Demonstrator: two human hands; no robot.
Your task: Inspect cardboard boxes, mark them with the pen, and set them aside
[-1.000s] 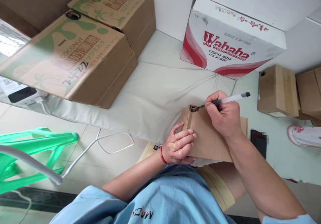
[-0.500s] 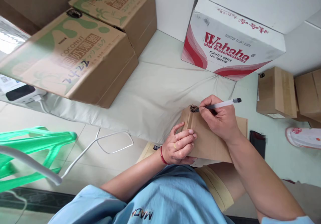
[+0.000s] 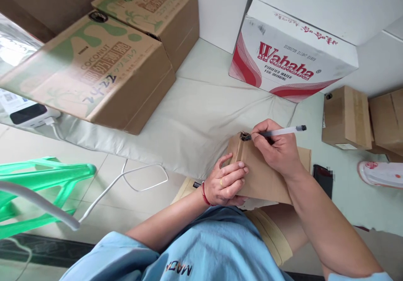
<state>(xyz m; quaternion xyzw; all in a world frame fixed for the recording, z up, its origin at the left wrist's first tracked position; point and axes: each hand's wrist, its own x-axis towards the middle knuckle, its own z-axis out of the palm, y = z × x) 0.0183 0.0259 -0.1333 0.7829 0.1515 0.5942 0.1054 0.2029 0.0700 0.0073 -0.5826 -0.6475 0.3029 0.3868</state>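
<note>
A brown cardboard box point(image 3: 261, 172) rests over my lap against the table edge. My left hand point(image 3: 228, 181) grips its left side, fingers on the top face and thumb at the lower edge. At the box's far left corner is a dark, black-marked patch point(image 3: 244, 136) with a ragged rim. My right hand point(image 3: 275, 148) pinches a pen point(image 3: 285, 130) with a clear barrel and a black end. The pen's tip points left and meets the dark patch; my fingers partly cover the tip.
Coconut-printed cartons point(image 3: 138, 98) stand at the left, with a white device point(image 3: 31, 115) below. A white and red water carton point(image 3: 283, 58) stands behind. Small brown boxes point(image 3: 344, 119), a black phone-like object point(image 3: 323, 180) and a white packet point(image 3: 379, 173) lie right. A green stool point(image 3: 47, 178) is on the floor.
My right hand has moved a little left with the pen, bringing its tip onto the dark patch. My left hand and the box stay in place.
</note>
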